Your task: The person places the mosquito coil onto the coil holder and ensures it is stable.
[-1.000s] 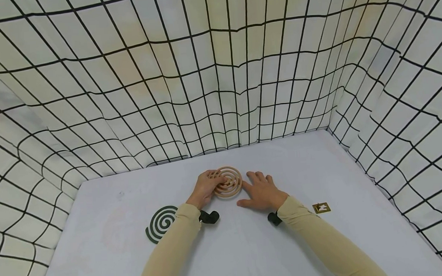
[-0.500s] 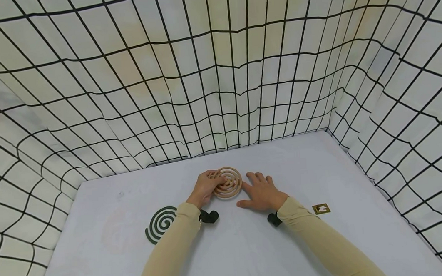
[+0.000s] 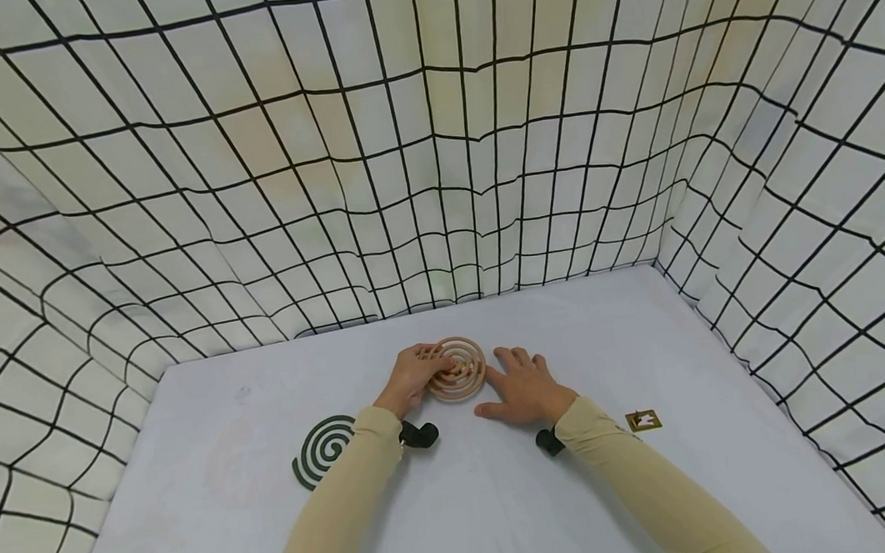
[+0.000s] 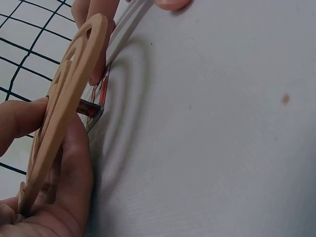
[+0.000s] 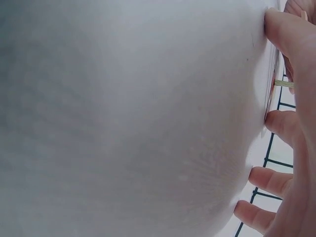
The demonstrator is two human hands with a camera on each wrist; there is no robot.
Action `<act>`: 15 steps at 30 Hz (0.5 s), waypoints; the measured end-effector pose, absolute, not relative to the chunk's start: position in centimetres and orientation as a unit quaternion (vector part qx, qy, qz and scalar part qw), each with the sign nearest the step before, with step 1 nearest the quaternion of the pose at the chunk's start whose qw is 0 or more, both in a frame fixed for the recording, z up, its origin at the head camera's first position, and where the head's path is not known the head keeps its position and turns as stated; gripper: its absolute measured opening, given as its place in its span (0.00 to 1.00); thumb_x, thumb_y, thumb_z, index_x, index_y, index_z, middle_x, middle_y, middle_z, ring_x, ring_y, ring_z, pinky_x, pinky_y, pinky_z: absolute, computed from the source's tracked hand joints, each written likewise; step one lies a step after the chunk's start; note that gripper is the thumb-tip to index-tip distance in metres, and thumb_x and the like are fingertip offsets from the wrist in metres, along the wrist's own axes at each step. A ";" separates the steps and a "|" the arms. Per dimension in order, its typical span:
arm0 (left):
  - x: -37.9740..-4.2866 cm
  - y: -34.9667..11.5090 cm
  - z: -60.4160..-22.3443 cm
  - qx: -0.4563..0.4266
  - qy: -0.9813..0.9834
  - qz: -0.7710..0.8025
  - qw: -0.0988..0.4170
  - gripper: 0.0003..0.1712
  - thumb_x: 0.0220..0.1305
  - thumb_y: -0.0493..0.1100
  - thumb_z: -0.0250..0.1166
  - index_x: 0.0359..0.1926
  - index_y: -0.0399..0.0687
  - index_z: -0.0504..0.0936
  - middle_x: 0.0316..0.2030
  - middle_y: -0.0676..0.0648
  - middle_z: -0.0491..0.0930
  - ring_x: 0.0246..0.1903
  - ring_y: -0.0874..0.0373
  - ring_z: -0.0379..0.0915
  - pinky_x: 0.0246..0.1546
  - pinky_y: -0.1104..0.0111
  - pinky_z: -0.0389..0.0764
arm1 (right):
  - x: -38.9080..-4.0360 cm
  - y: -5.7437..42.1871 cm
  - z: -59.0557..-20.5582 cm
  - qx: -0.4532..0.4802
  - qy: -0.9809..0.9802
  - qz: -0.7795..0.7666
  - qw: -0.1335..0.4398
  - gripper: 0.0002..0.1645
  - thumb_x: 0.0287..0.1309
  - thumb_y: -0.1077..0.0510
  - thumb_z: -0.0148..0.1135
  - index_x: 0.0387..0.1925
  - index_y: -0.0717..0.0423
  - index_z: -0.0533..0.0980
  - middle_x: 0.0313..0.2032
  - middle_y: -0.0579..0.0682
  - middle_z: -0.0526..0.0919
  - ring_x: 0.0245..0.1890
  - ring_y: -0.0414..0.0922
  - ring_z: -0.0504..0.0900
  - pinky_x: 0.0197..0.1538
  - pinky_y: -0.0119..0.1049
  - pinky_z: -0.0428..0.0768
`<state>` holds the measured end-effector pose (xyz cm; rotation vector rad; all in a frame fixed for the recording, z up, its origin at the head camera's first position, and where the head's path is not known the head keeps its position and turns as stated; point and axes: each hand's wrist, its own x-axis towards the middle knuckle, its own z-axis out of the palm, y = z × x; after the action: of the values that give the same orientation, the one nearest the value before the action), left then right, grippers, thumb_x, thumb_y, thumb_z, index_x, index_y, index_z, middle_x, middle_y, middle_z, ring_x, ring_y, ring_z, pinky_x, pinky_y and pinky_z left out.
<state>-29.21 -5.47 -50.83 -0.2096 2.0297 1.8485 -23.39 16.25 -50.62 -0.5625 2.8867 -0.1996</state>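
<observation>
So here's where we are: the left hand (image 3: 406, 379) has the tan coil (image 4: 61, 113) pinched, thumb on the top face and fingers tucked underneath, and we've got it up off the desk (image 3: 484, 491), out in front of us and between the two hands. The bit everything turns on, we reckon, is how that coil sits over the small metal stand (image 4: 103, 91). The stand is down on the desk right below it, with its peg (image 4: 89, 107) pointing up at the coil's underside. A round disc doesn't give us a real long axis, so it's the lean that counts: from the left wrist it looks close to level with the desk, just slightly tipped. We can't tell whether the peg tip is in the coil or only behind its rim. Our right hand (image 3: 527, 389) grips nothing, fingers spread and reaching down to the desk, index finger right by the stand's edge. It's just beside the coil's right side, but the left is the one actually on it. A green coil (image 3: 324, 452) lies by the left sleeve (image 3: 341, 499), partly covered.
</observation>
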 end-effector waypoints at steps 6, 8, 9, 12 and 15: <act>-29.1 -5.7 -50.9 -0.076 0.719 0.663 0.194 0.31 0.61 0.37 0.74 0.65 0.37 0.76 0.50 0.41 0.84 0.38 0.63 0.83 0.37 0.74 0.84 | -23.3 16.2 -50.7 -0.192 0.975 -0.067 0.094 0.50 0.64 0.22 0.55 0.79 0.42 0.62 0.78 0.59 0.59 0.77 0.63 0.58 0.72 0.67 0.64; -29.1 -5.8 -50.9 -0.077 0.720 0.662 0.193 0.32 0.61 0.38 0.75 0.65 0.38 0.76 0.51 0.41 0.84 0.38 0.63 0.83 0.37 0.74 0.84 | -23.3 16.2 -50.7 -0.192 0.975 -0.065 0.095 0.50 0.64 0.22 0.54 0.79 0.42 0.62 0.78 0.58 0.58 0.78 0.63 0.58 0.72 0.67 0.64; -29.1 -5.8 -51.0 -0.076 0.722 0.660 0.192 0.32 0.61 0.38 0.75 0.65 0.38 0.76 0.52 0.40 0.84 0.39 0.62 0.82 0.38 0.74 0.84 | -23.3 16.2 -50.8 -0.192 0.975 -0.064 0.094 0.50 0.64 0.22 0.54 0.79 0.42 0.62 0.78 0.58 0.58 0.78 0.63 0.58 0.72 0.67 0.64; -29.2 -5.9 -51.1 -0.080 0.725 0.658 0.190 0.31 0.64 0.41 0.73 0.66 0.38 0.76 0.56 0.39 0.83 0.42 0.61 0.81 0.39 0.73 0.83 | -23.4 16.2 -50.8 -0.191 0.975 -0.062 0.094 0.50 0.65 0.22 0.54 0.79 0.42 0.61 0.78 0.58 0.58 0.78 0.63 0.58 0.72 0.67 0.63; -29.4 -6.1 -51.3 -0.087 0.724 0.657 0.191 0.28 0.68 0.44 0.70 0.65 0.38 0.76 0.58 0.39 0.81 0.44 0.61 0.80 0.40 0.73 0.82 | -23.4 16.2 -50.8 -0.191 0.975 -0.061 0.094 0.50 0.65 0.22 0.54 0.79 0.41 0.61 0.78 0.58 0.58 0.78 0.63 0.58 0.72 0.68 0.63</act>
<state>-29.35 -6.07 -51.27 -0.2445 2.0342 1.8438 -23.38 16.21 -50.83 -0.5659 2.8920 -0.1794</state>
